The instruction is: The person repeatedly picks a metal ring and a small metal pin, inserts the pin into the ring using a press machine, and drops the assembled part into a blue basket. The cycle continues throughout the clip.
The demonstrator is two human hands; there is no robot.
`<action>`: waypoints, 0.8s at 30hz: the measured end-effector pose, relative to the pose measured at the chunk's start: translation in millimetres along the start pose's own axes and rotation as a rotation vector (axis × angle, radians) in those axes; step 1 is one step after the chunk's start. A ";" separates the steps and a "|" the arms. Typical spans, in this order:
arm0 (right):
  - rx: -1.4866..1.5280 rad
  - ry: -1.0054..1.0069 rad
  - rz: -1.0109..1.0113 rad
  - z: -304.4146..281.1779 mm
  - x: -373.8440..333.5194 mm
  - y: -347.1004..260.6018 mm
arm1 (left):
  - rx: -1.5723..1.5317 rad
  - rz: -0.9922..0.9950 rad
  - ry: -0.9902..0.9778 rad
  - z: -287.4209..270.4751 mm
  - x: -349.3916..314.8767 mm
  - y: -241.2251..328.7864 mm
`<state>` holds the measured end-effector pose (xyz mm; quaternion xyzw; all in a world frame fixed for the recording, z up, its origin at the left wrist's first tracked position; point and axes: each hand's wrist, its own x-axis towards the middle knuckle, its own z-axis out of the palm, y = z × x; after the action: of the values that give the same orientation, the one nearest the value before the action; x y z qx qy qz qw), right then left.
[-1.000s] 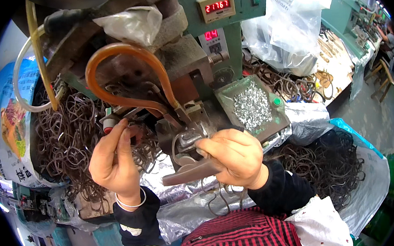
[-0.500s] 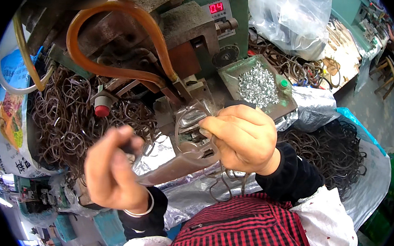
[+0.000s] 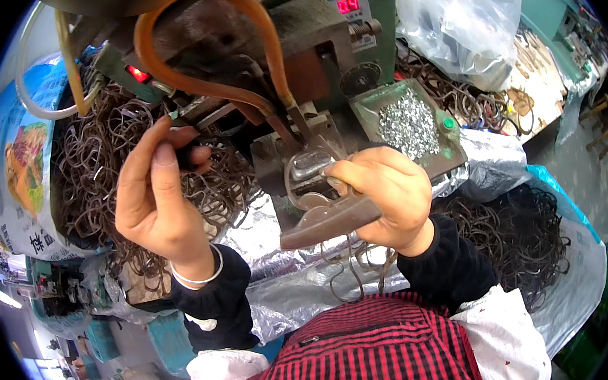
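My right hand [image 3: 385, 196] is closed in a pinch on a bent brown strap [image 3: 333, 224] at the working head of the press machine [image 3: 309, 122]. The strap curves in a loop, its broad flat side towards me and its thin part by the metal jaws. My left hand [image 3: 164, 200] is raised to the left of the machine, fingers apart and partly bent, with nothing visible in it. Its fingertips are near the front of the machine, and whatever is directly behind them is hidden.
An orange hose [image 3: 145, 34] arches over the machine. Heaps of brown curled straps lie left [image 3: 91, 166] and right [image 3: 522, 229]. A green tray [image 3: 367, 109] of small silvery metal pieces stands to the right. Silver foil sheeting [image 3: 267, 298] covers the front.
My left hand has moved up and away from the strap, towards the machine's left side. The strap's near end has swung up and right, still in my right hand. The view has shifted slightly.
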<state>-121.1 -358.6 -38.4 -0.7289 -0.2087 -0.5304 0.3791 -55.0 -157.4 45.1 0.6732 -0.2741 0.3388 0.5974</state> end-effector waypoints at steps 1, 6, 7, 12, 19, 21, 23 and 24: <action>0.017 -0.001 0.001 0.0 0.6 0.0 | 0.004 0.006 0.007 0.7 0.1 0.1; 0.014 0.007 -0.015 0.2 -0.8 2.1 | 0.018 -0.002 0.025 0.9 2.5 0.9; 0.010 0.017 -0.020 -0.6 0.4 3.0 | 0.017 -0.007 0.022 1.1 2.6 1.0; 0.054 0.088 -0.009 5.7 -6.7 10.1 | 0.038 -0.004 0.019 0.6 1.0 1.2; 0.164 0.233 0.023 20.2 -11.3 14.2 | -0.025 0.000 -0.054 -15.3 -19.7 12.9; 0.112 0.193 0.033 17.0 -9.9 13.7 | 0.027 0.062 -0.189 -18.1 -42.4 18.5; 0.057 0.115 0.092 10.8 -12.5 9.8 | 0.178 0.159 -0.397 -11.1 -61.9 21.7; -0.002 0.084 0.079 6.7 -16.4 8.8 | 0.217 0.267 -0.472 -2.1 -66.1 16.2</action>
<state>-116.5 -357.3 -57.5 -0.7141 -0.1632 -0.5452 0.4077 -108.8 -159.8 3.4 0.7514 -0.4537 0.2760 0.3916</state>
